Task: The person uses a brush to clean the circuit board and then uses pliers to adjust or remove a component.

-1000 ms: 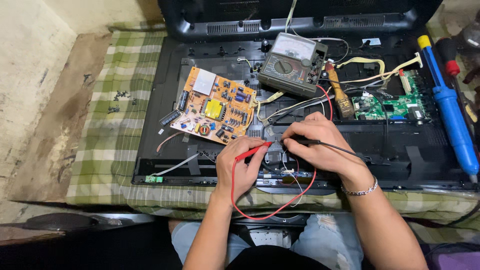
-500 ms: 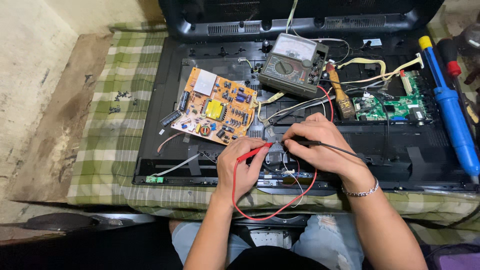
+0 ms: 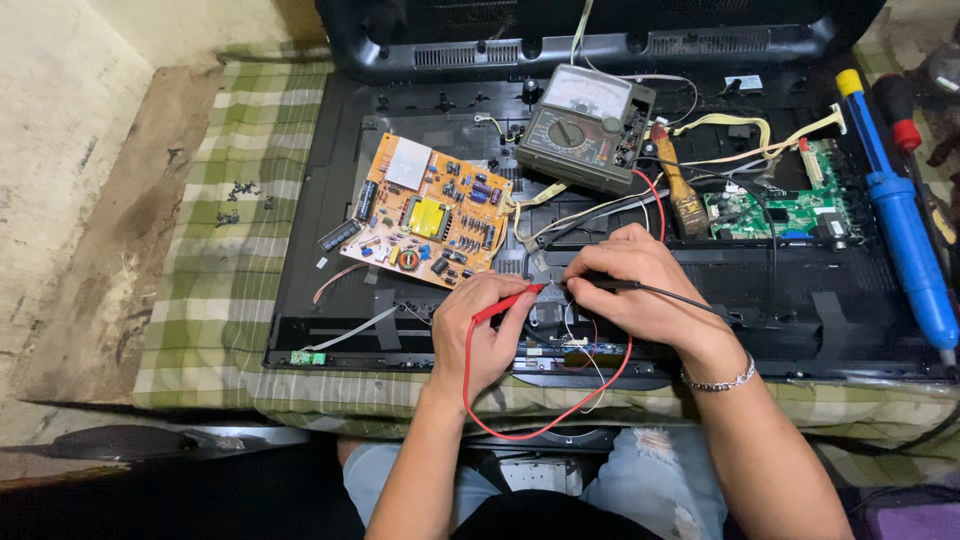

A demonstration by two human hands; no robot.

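Green checked cloth (image 3: 220,250) covers the surface, and on it lies the opened black back of a flat screen (image 3: 800,310), filling most of the view.

At the centre, toward 6 o'clock of the panel, the left hand (image 3: 480,330) is closed around a red probe (image 3: 505,303), pinched between thumb and fingers with its tip pointing toward 3 o'clock. The right hand (image 3: 630,285) is closed on a black probe (image 3: 600,285), whose tip points toward 9 o'clock. The 2 tips come close together over a small part near the panel's lower edge; whether they touch it cannot be told. A red wire (image 3: 545,420) loops down from the left hand toward 6 o'clock and back up. A black wire (image 3: 770,250) runs from the right hand toward 3 o'clock, then up. A bracelet (image 3: 715,380) sits on the right wrist.

At 12 o'clock from the hands stands a meter with a dial (image 3: 585,125). At 10 o'clock lies an orange circuit board (image 3: 430,210). At 2 o'clock a paintbrush (image 3: 680,190) lies beside a green circuit board (image 3: 790,205). At 3 o'clock, along the panel's edge, lies a blue tool with a yellow cap (image 3: 900,220).
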